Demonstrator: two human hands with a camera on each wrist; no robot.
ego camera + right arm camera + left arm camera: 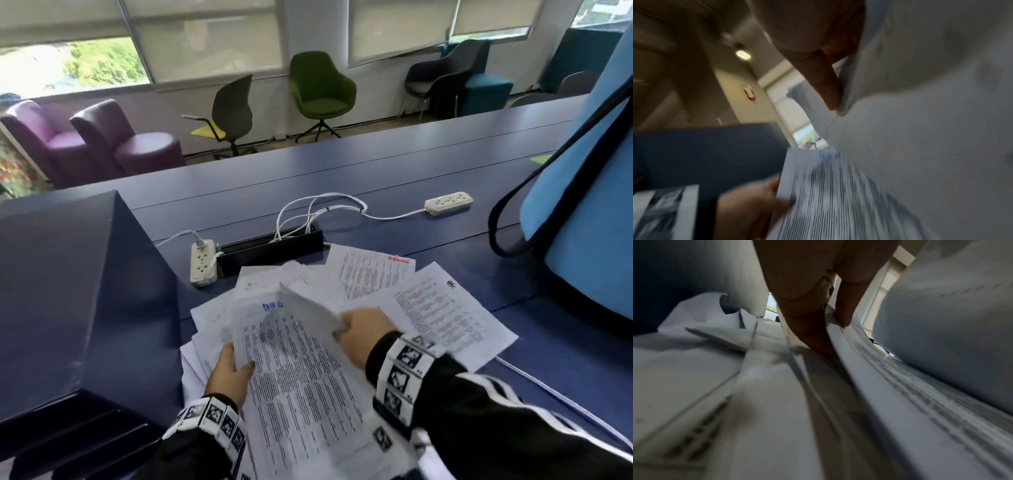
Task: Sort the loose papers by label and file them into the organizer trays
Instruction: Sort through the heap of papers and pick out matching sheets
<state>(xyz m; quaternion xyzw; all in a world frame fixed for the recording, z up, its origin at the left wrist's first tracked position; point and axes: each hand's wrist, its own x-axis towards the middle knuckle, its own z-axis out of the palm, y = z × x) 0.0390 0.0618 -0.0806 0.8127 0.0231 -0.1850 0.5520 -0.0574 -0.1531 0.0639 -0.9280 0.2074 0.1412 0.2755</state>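
— What had the hands got hold of?

— The left hand (230,371) pinched a printed sheet (301,383) by its edge, thumb on top. The right hand (364,334) pinched a lifted page (305,310) just above it.

— And the trays?

— The organizer (78,301) stood left of the left hand; what lay inside I couldn't tell. Loose papers (442,311) spread under both hands.

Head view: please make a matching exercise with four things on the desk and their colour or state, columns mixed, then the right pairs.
Column 1:
1. lifted sheet
2. far power strip
3. near power strip
4. sheet behind the pile

Column 2:
A. red label
B. one plug in it
C. held by the right hand
D. sockets empty

Pairs: 1-C, 2-D, 3-B, 4-A
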